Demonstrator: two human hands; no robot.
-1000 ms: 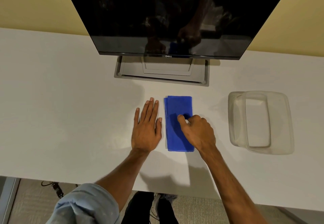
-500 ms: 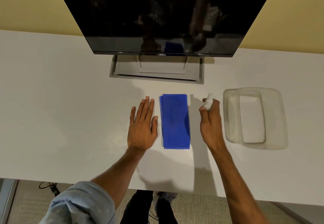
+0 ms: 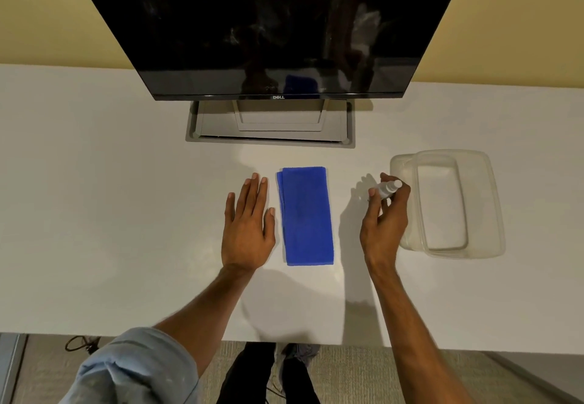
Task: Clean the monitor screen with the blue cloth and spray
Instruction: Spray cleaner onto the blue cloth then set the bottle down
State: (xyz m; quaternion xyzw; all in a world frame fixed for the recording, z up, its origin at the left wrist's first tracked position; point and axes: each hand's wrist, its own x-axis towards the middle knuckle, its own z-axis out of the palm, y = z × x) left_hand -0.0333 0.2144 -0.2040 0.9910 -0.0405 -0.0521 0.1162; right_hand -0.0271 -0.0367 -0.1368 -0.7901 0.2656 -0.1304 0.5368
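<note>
Left hand (image 3: 248, 229): we see it lying flat, palm down on the white bench (image 3: 110, 214), fingers (image 3: 252, 195) straight and close together, holding nothing; it sits just beside the cloth's left edge, and we cannot tell whether the thumb touches it.
Right hand (image 3: 384, 223): raised at 3 o'clock from the cloth, its fingers (image 3: 374, 201) curled round a small white spray bottle (image 3: 389, 188), which is tilted with its cap pointing toward 2 o'clock.
Blue cloth (image 3: 306, 215): folded into a long strip, flat on the bench between our two hands, apart from the right hand.
Dell monitor (image 3: 271, 24): at 12 o'clock from the cloth, dark screen with pale smears, reflecting the cloth near its lower edge.
Monitor base (image 3: 270, 125): grey, under the screen, apart from the cloth.
Clear plastic container (image 3: 455, 204): at 3 o'clock, just beside the right hand, nothing visible inside.
Sleeve (image 3: 132, 369): light blue, pushed up the left arm.
</note>
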